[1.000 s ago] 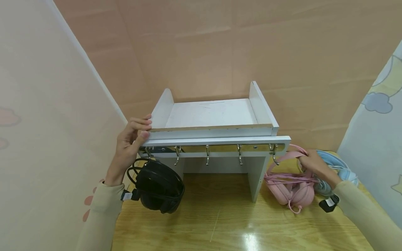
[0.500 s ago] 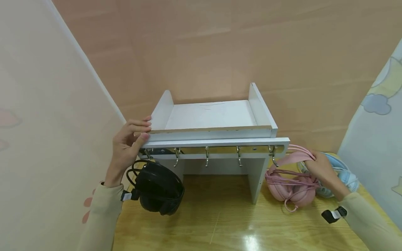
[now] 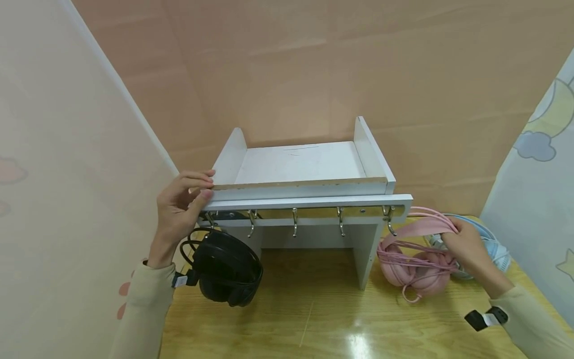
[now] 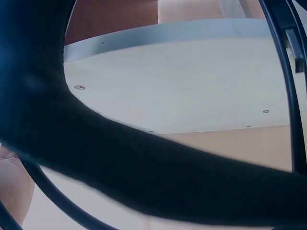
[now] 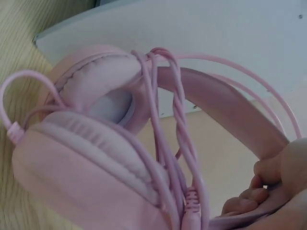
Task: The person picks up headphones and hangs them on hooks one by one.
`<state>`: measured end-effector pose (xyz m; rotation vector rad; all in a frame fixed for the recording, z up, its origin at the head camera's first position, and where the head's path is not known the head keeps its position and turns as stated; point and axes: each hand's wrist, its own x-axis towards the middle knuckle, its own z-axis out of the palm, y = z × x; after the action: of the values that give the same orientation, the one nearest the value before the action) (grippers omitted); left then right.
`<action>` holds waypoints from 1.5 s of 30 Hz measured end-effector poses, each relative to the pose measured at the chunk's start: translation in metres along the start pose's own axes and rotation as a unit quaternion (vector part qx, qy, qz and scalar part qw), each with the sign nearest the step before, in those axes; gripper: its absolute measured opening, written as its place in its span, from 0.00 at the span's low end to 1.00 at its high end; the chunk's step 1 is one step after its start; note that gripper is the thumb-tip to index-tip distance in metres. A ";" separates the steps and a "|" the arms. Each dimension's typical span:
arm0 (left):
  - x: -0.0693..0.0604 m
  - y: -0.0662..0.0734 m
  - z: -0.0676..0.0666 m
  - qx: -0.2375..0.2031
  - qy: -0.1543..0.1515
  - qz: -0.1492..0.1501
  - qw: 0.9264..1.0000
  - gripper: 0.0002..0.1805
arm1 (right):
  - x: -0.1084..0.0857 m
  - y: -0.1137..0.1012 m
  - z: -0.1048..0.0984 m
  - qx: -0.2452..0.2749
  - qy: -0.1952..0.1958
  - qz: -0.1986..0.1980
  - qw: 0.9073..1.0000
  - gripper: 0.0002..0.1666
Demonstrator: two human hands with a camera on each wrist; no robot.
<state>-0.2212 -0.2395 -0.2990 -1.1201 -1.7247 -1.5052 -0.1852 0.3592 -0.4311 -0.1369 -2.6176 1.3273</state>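
While, in the head view, the left hand [image 3: 176, 217] holds the white rack's [image 3: 302, 162] left corner between thumb and fingers, the right hand [image 3: 470, 245] grips the pink headphones [image 3: 434, 281] by the headband, just right of the rack. Blue headphones [image 3: 497, 252] behind; black headphones [image 3: 228, 267] at the leftmost hook [image 3: 210, 219]. Left wrist view: black headphones loom close; hand's hold unclear. Right wrist view: fingers curled round pink headband, cable [image 5: 180, 108] wound, earcups by the surface [image 5: 14, 196].

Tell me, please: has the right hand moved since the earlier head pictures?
Yes. In the head view, the right hand, gripping the pink headphones, has moved a little to the right, away from the white hook shelf.
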 end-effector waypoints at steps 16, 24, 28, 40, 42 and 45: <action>-0.002 -0.002 -0.001 -0.014 0.004 -0.005 1.000 0.07 | -0.026 -0.021 -0.015 0.103 0.011 0.047 0.993 0.16; -0.002 -0.003 0.000 -0.020 0.010 -0.012 1.000 0.07 | -0.035 -0.026 -0.020 0.174 0.020 0.024 0.984 0.18; -0.002 -0.002 0.001 -0.024 0.010 -0.015 1.000 0.06 | -0.042 -0.029 -0.023 0.220 0.014 0.024 0.975 0.18; -0.002 -0.003 0.000 -0.015 0.010 -0.017 1.000 0.05 | -0.062 -0.038 -0.028 0.196 0.023 0.007 0.980 0.18; -0.002 -0.003 0.000 -0.015 0.010 -0.016 1.000 0.05 | -0.063 -0.038 -0.028 0.210 0.023 -0.004 0.978 0.18; -0.002 -0.003 0.000 -0.014 0.010 -0.015 1.000 0.06 | -0.067 -0.038 -0.029 0.232 0.028 -0.020 0.972 0.19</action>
<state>-0.2227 -0.2404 -0.3024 -1.0948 -1.7193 -1.5580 -0.1134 0.3482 -0.3929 -0.0473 -2.1786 1.8435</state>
